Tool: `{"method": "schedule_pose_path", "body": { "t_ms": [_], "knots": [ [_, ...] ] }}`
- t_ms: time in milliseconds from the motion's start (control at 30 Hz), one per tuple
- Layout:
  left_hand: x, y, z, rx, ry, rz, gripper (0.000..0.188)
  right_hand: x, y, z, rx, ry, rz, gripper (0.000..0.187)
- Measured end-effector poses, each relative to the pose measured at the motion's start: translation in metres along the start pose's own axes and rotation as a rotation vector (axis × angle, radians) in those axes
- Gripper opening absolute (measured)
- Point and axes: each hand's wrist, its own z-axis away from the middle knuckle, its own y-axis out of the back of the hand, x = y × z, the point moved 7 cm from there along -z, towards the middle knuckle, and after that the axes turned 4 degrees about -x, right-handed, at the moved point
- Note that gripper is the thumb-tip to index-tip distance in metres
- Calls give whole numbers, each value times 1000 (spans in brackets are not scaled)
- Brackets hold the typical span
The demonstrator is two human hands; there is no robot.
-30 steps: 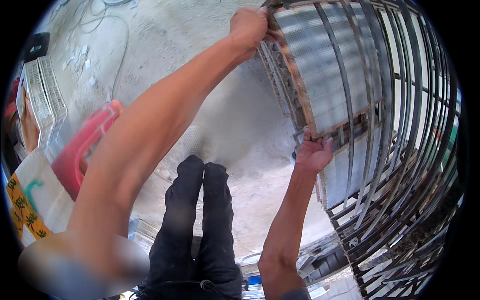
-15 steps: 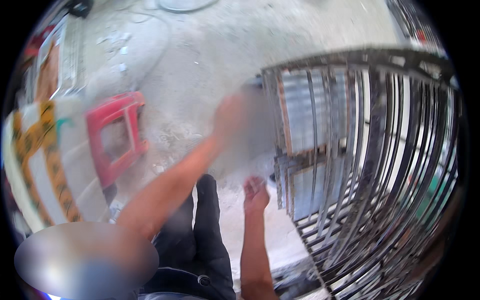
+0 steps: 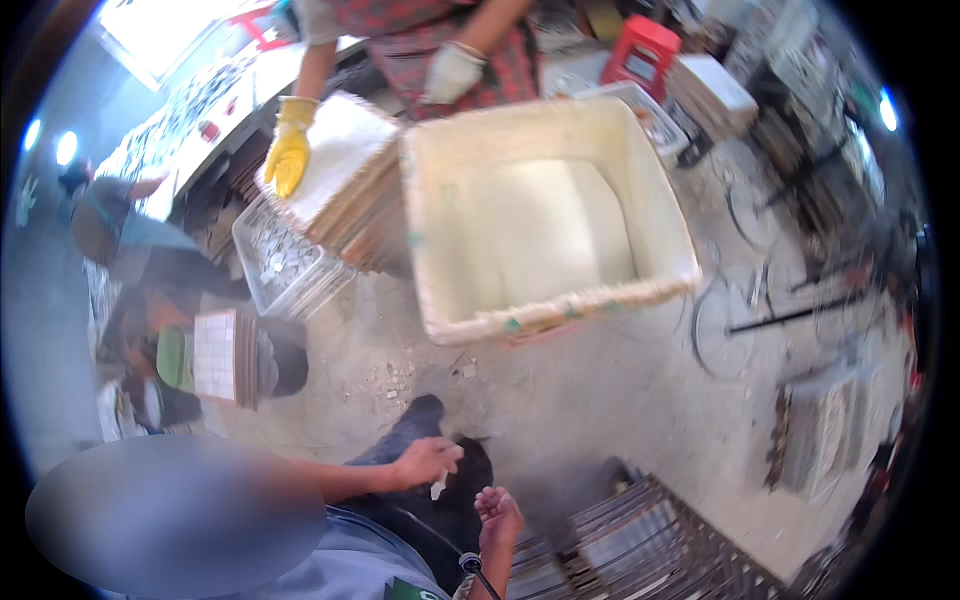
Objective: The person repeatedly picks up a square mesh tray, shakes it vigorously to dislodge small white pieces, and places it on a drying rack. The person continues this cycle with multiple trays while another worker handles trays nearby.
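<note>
My left hand point(image 3: 430, 462) is held in front of my body, fingers closed on a small white piece point(image 3: 439, 486) that hangs below them. What kind of piece it is, I cannot tell. Close by on its right, my right hand point(image 3: 498, 517) is raised palm up with its fingers slightly bent and apart, and nothing shows in it. Beyond both hands stands a big white foam box point(image 3: 590, 303), its inside pale. A slatted metal rack point(image 3: 668, 535) holding flat grey panels lies just right of my right hand.
Across from me a co-worker's yellow glove point(image 3: 291, 150) rests on a stack of white-topped boards point(image 3: 345, 150). Beside it, a white basket point(image 3: 285, 265) holds small pieces. A red stool point(image 3: 642, 55), a tile stack point(image 3: 216, 355) and stacked panels point(image 3: 822, 430) stand around. Chips litter the floor.
My view has swung left and up, away from the rack, bringing the co-worker into sight. My left hand has come back from beside the rack toward my body.
</note>
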Motion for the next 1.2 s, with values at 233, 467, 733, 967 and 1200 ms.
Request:
{"method": "schedule_pose_path", "body": {
  "t_ms": [233,467,733,967,1200],
  "knots": [
    [-35,136,27,286,-63,450,26,0,-111,4,-185,-70,494,31],
    [-29,254,12,226,-75,675,24,31,-291,-39,-362,14,706,28],
    [-25,360,26,349,-180,900,28,70,-452,-38,-574,106,971,31],
    [-42,397,28,492,-138,1077,29,106,-515,-44,-764,164,1496,30],
    [-51,421,29,698,-194,1326,29,142,-590,-18,-1191,321,1878,28]
  ]
}}
